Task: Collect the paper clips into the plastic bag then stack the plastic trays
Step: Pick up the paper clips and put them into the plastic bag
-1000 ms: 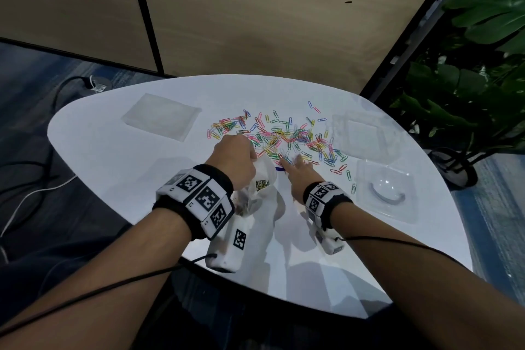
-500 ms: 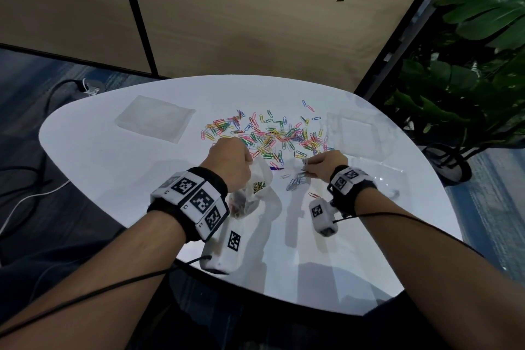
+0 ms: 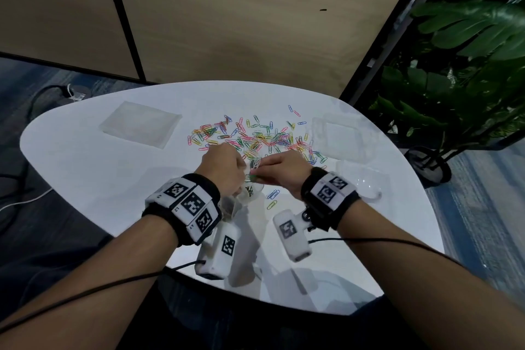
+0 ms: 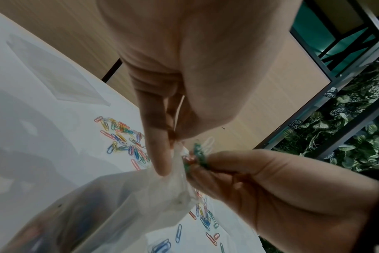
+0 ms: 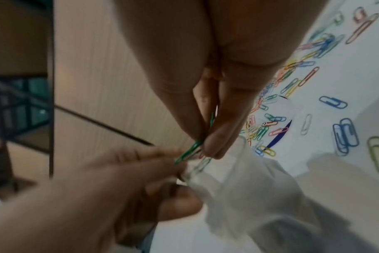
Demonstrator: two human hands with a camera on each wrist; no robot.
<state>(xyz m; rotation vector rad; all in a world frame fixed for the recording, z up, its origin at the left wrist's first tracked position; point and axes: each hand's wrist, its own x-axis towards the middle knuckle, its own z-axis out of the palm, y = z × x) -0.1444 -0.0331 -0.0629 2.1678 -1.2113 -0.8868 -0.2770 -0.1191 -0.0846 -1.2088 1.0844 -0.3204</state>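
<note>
The clear crumpled plastic bag [image 3: 246, 195] hangs from the left hand [image 3: 222, 168], whose fingers pinch its rim; some paper clips show dimly through its lower part in the left-wrist view, too blurred to count. The right hand [image 3: 279, 171], at 3 o'clock from the bag's mouth, has its fingertips [image 5: 213, 142] pressed together on a small bunch of paper clips [image 4: 197, 154], a green one plainest, right at the opening.

On the white rounded table [image 3: 85, 167] a heap of coloured wire paper clips [image 3: 255, 139] lies at 12 o'clock from the hands, too many to count, with a few strays at 5 o'clock.

Three clear plastic trays show: a flat square one [image 3: 140, 128] at 10 o'clock, a square one with a raised rim [image 3: 339, 136] at 2 o'clock, and one with a round dimple [image 3: 363, 182] at 3 o'clock.
</note>
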